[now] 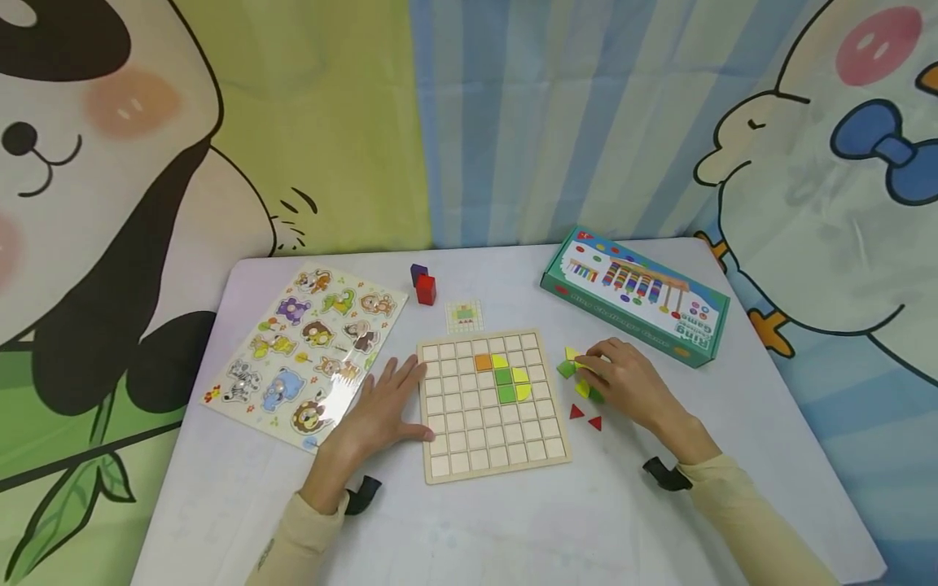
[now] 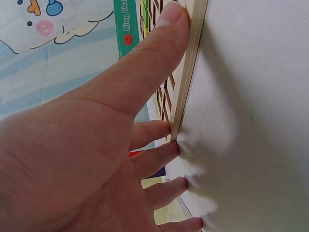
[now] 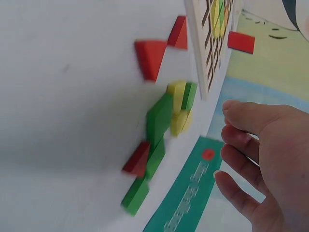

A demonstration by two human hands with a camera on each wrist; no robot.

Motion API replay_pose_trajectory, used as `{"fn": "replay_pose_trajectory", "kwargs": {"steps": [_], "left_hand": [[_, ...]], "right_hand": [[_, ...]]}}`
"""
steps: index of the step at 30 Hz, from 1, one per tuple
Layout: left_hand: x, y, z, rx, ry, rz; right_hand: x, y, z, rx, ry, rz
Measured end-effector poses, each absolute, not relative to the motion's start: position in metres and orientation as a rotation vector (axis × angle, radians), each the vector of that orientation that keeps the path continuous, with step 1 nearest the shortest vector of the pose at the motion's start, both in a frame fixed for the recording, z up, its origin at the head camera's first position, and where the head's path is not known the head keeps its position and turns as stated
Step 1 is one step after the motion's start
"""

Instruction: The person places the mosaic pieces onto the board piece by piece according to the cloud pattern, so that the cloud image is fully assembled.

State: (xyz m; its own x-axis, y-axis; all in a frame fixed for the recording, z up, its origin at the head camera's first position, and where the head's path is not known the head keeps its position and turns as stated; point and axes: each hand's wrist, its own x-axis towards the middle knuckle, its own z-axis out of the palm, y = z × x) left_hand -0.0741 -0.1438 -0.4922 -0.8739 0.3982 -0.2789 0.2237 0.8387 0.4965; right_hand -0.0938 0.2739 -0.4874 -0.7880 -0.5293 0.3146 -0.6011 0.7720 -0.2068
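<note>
Wooden grid board (image 1: 473, 419), one, square and thin-rimmed, lying flat mid-table on white cloth (image 1: 506, 533); seven rows of seven pale square cells. Set into the upper right part, six flat pieces: one orange square (image 1: 483, 362), two green squares (image 1: 506, 394), three yellow quarter-rounds (image 1: 523, 392). Left hand (image 1: 377, 415) spread, straight-fingered, touching the left edge. Right hand (image 1: 633, 387) loosely curled over loose pieces right of the board; pinching one or not, cannot tell. Visible there from the right wrist: three red pieces (image 3: 150, 59), two plainly triangular, four green pieces (image 3: 159, 121), at least two yellow pieces (image 3: 176, 95), all thick and smooth-faced. Beyond the board, one small card (image 1: 464, 327) with a printed grid pattern, plus two blocks, one red block (image 1: 426, 290), one purple block (image 1: 418, 272). To the left, one glossy animal puzzle board (image 1: 262, 421), showing eleven animals, zebra, elephant and lion included. Far right, one green-edged box (image 1: 636, 297) with printed coloured rings; "Ring Ch" legible from the left wrist, remainder hidden
</note>
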Motion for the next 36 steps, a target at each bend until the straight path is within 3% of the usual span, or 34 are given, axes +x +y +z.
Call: {"fn": "replay_pose_trajectory", "kwargs": {"steps": [12, 36], "left_hand": [[-0.078, -0.145, -0.491, 0.475, 2.65, 0.66], [-0.076, -0.144, -0.493, 0.482, 2.647, 0.657]], "right_hand": [[-0.085, 0.318, -0.487, 0.721, -2.763, 0.354], [-0.069, 0.346, -0.513, 0.552, -2.869, 0.378]]}}
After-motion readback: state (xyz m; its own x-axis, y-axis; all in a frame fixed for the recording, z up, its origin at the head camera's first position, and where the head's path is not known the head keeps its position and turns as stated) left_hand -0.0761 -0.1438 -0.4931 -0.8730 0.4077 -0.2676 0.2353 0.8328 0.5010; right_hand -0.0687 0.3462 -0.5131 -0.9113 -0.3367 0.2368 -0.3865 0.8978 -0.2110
